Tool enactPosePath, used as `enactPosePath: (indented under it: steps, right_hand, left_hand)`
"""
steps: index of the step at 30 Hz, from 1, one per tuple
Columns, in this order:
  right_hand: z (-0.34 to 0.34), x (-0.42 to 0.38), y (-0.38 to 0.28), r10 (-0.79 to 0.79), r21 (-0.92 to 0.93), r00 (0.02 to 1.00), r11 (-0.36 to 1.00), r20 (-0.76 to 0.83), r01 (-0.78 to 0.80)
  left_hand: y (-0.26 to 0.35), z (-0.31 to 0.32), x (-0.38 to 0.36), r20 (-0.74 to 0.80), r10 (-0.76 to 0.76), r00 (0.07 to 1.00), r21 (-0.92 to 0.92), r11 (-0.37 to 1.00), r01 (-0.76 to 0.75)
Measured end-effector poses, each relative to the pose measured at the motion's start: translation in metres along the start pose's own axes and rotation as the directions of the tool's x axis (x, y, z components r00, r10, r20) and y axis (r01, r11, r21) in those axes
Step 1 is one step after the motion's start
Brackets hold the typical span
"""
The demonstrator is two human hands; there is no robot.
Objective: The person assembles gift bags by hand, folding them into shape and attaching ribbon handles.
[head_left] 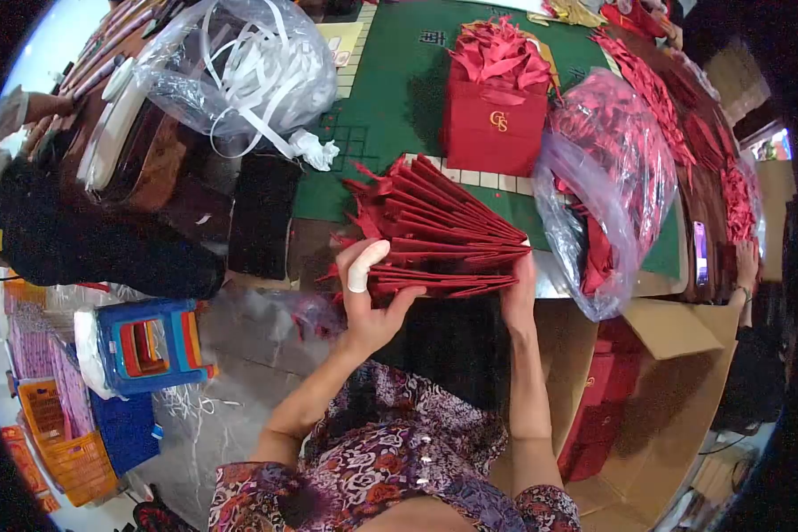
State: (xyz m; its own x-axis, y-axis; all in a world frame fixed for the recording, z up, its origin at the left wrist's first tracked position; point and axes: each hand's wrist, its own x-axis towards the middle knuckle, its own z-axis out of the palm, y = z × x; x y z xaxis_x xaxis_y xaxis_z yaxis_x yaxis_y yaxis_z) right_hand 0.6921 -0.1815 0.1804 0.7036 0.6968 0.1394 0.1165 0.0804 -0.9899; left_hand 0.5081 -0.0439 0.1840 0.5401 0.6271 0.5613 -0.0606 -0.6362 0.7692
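A fanned stack of red paper gift bags (452,226) stretches between my hands at the table's near edge. Red ribbons stick out at its left end, where my left hand (372,306) grips the lower bags; one of its fingers wears a white finger cover (363,266). My right hand (520,288) holds the stack's narrow right end, its fingers partly hidden behind the bags. Just beyond stands an upright red gift bag (495,129) with a gold monogram, red ribbons (501,55) heaped at its top.
Right of the stack lies a clear plastic bag of red ribbons (616,133). At the back left sits a plastic bag of white ribbons (270,71). An open cardboard box (674,390) holds red bags by my right side. Plastic stools (151,346) stand left; another person's hand (747,262) shows right.
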Motion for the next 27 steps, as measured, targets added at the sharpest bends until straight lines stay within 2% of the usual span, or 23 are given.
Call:
enactPosePath:
  steps: [3, 4, 6, 7, 9, 11, 13, 14, 15, 17, 18, 19, 22, 24, 26, 27]
  right_hand:
    - [-0.001, 0.000, 0.004, -0.011, 0.115, 1.000, 0.993, 0.026, 0.008]
    - [0.001, 0.001, 0.000, -0.011, 0.114, 1.000, 0.993, 0.026, 0.007]
    - [0.005, 0.005, -0.009, -0.175, -0.066, 0.984, 0.982, 0.018, 0.175]
    - [0.003, 0.006, -0.006, -0.176, -0.066, 0.984, 0.982, 0.018, 0.177]
    - [-0.005, 0.007, 0.004, -0.191, 0.002, 0.974, 0.981, 0.118, 0.192]
    - [-0.009, 0.010, 0.004, -0.194, 0.049, 0.972, 0.981, 0.134, 0.189]
    - [-0.013, 0.012, 0.001, -0.026, -0.015, 0.990, 0.999, 0.139, 0.029]
    - [-0.006, 0.015, 0.004, -0.144, 0.047, 0.987, 0.989, 0.069, 0.141]
    - [-0.004, 0.017, 0.006, -0.145, 0.048, 0.987, 0.989, 0.068, 0.142]
    - [0.003, 0.020, 0.001, -0.124, 0.053, 0.991, 0.991, -0.046, 0.127]
    - [0.005, 0.018, -0.004, -0.059, 0.130, 0.997, 0.989, -0.058, 0.066]
    - [0.005, 0.018, -0.002, -0.058, 0.131, 0.997, 0.989, -0.058, 0.065]
    - [0.005, 0.018, 0.006, -0.055, 0.104, 0.998, 0.993, -0.008, 0.056]
    - [0.003, 0.019, 0.005, -0.001, 0.101, 0.996, 0.995, 0.088, -0.008]
    - [0.003, 0.019, -0.003, 0.009, 0.130, 0.989, 0.991, 0.147, -0.028]
    - [0.001, 0.019, -0.001, 0.006, 0.126, 0.989, 0.992, 0.148, -0.025]
  left_hand:
    - [0.000, -0.001, -0.008, -0.010, -0.028, 1.000, -0.001, 1.000, 0.027]
    - [0.004, -0.002, -0.007, -0.028, -0.011, 1.000, 0.030, 0.999, 0.011]
    - [0.009, -0.003, -0.004, -0.046, 0.008, 0.999, 0.061, 0.998, -0.005]
    - [0.011, -0.006, -0.002, -0.043, 0.043, 0.998, 0.115, 0.993, -0.038]
    - [0.011, -0.007, -0.001, -0.038, 0.077, 0.996, 0.170, 0.983, -0.070]
    - [0.007, -0.006, -0.001, -0.055, 0.017, 0.998, 0.078, 0.997, -0.012]
    - [0.007, -0.007, -0.002, -0.051, 0.041, 0.998, 0.101, 0.994, -0.036]
    - [0.007, -0.008, -0.003, -0.043, 0.066, 0.997, 0.120, 0.991, -0.060]
    - [0.007, -0.009, -0.004, -0.042, 0.067, 0.997, 0.121, 0.991, -0.061]
    - [0.008, -0.010, -0.006, -0.040, 0.083, 0.996, 0.148, 0.986, -0.076]
    - [0.008, -0.012, -0.005, -0.039, 0.083, 0.996, 0.149, 0.986, -0.076]
    - [0.010, -0.013, -0.002, -0.023, 0.114, 0.993, 0.168, 0.980, -0.108]
    - [0.007, -0.012, 0.003, -0.003, 0.124, 0.992, 0.179, 0.976, -0.122]
    - [0.007, -0.009, 0.007, -0.003, 0.106, 0.994, 0.169, 0.980, -0.104]
    - [0.012, -0.007, 0.016, -0.035, 0.129, 0.991, 0.319, 0.941, -0.111]
    - [0.007, -0.003, 0.019, -0.039, 0.131, 0.991, 0.316, 0.942, -0.113]
